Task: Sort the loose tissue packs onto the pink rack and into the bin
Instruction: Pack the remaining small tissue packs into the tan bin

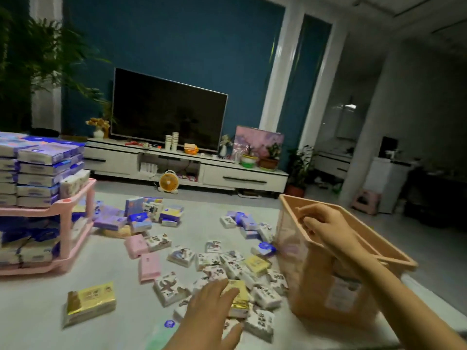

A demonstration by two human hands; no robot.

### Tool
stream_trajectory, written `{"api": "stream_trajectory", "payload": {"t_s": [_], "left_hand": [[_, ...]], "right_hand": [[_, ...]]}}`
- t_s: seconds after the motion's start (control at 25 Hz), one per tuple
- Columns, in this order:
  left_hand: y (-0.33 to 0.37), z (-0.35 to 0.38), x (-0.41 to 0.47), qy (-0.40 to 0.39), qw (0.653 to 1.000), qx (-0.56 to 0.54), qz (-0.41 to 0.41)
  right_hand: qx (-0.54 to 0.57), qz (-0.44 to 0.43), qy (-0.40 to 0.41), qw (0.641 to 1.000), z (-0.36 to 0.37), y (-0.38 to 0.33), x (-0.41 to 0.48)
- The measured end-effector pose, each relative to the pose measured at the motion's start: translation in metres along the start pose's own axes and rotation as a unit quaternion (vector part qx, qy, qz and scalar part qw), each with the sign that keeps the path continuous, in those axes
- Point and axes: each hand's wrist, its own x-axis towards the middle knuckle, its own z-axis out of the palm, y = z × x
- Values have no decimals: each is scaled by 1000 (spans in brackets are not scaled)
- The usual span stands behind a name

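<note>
L hand (214, 304) reaches down, fingers spread flat on gold-wrapped tissue pack (239, 295) — R hand (326, 228) over peach bin (310, 281) rim, fingers curled, grip unclear.

Bin (316, 286): on floor (32, 299). Left of bin: loose tissue packs (236, 267), scattered on floor. Far left of bin: rack (75, 205), stacked packs (43, 168) on top. Behind bin: TV stand (242, 179), television (166, 109) on it.
</note>
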Motion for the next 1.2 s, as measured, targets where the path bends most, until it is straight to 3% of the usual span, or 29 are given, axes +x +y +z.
{"api": "stream_trajectory", "payload": {"t_s": [0.04,0.12,0.16,0.28,0.48,0.68,0.84,1.04,1.2], "left_hand": [[6,12,-2,11,1000,10,11],[14,33,-7,-87,996,13,15],[12,44,-8,-97,994,46,29],[-2,70,-8,-47,994,73,71],[-16,94,10,54,991,111,57],[-51,99,33,74,992,100,6],[-77,90,45,73,993,82,-33],[-95,79,52,52,991,100,-76],[-90,72,47,84,993,59,-66]], "right_hand": [[-55,2,10,998,-12,13,-1],[-171,28,-42,984,-24,38,-8],[-212,37,-73,974,-23,47,-12],[-276,0,-88,957,-12,58,-15],[-314,-102,8,944,6,73,-6],[-309,-235,98,916,30,55,-11],[-254,-241,138,926,43,51,-19],[-212,-229,104,944,43,57,-21],[-193,-241,74,948,40,43,-18]]}}
